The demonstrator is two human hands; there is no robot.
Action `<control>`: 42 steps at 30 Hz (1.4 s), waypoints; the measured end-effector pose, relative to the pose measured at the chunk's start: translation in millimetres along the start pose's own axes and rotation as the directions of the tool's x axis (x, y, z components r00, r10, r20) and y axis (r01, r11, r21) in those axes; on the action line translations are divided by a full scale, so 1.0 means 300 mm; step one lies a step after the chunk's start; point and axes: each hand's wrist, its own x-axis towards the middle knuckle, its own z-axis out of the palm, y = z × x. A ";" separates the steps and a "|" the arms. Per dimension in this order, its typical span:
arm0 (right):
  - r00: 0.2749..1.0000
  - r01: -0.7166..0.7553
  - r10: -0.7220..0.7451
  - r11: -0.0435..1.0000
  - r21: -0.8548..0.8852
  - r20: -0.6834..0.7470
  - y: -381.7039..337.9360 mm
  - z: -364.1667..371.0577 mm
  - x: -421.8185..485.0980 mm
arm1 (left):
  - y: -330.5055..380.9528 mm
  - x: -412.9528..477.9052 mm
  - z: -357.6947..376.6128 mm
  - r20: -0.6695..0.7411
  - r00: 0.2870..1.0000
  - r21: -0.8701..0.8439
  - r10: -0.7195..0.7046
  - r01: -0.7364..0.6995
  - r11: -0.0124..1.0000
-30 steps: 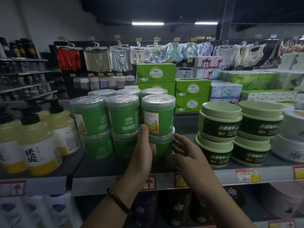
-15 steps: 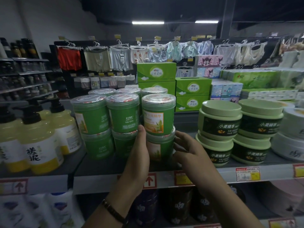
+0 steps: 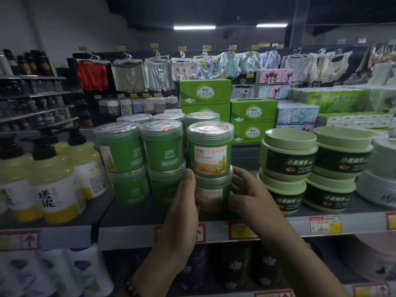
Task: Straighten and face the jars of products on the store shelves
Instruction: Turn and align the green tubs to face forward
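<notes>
**Colleague:** What's different from a moment ago?

**Me:** The stack between my hands has come round. A second back, the top jar [image 3: 211,155], just above my hands, showed only part of its orange label. Now the whole panel looks straight out at me. The lower jar [image 3: 211,195] has followed, and its orange panel shows between my palms, though it's blurred.

**Colleague:** And your hands?

**Me:** My left hand [image 3: 184,202] lies against the lower jar's left side, fingers going round behind it. The thumb reaches up to the seam under the top jar. My right hand [image 3: 250,196] has its fingers curled round the jar's right side. Both hands hold that one jar.

**Colleague:** So that stack's done?

**Me:** Near enough, I'd judge. The middle stack [image 3: 161,146], just left of my left hand, shows its green side with the small print. The far stack [image 3: 120,151] beyond it has its picture label turned off to the left. Those two want turning next.

**Colleague:** Room to work?

**Me:** It's tight on the left. The middle stack stands right beside my left hand, and I can't tell whether it touches the jars I hold. Right of my right hand there's a gap of bare shelf before the pale tubs [image 3: 287,159]. The lower jar sits a little back from the shelf lip [image 3: 132,232] under my wrists, so I reckon it can come forward without going over. More green jars stand close behind the top jar, so there's little room to push back.
</notes>
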 end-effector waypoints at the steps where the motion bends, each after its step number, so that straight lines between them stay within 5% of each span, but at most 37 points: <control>1: 1.000 0.008 -0.008 1.000 0.007 0.007 -0.001 0.001 0.001 | 0.002 -0.003 0.000 -0.001 1.000 0.001 -0.002 0.002 1.000; 12: 0.998 -0.028 0.028 1.000 0.004 0.062 0.024 -0.042 0.032 | 0.011 -0.001 -0.027 -0.087 0.996 0.054 -0.003 0.008 0.998; 22: 0.999 -0.026 0.024 0.999 0.045 0.038 0.041 -0.046 0.007 | 0.050 0.085 -0.042 0.091 0.992 0.139 -0.084 0.071 0.988; 42: 0.994 0.046 -0.055 0.995 0.092 0.096 0.005 -0.040 -0.037 | 0.038 0.014 -0.042 0.079 0.994 0.162 -0.077 0.063 0.985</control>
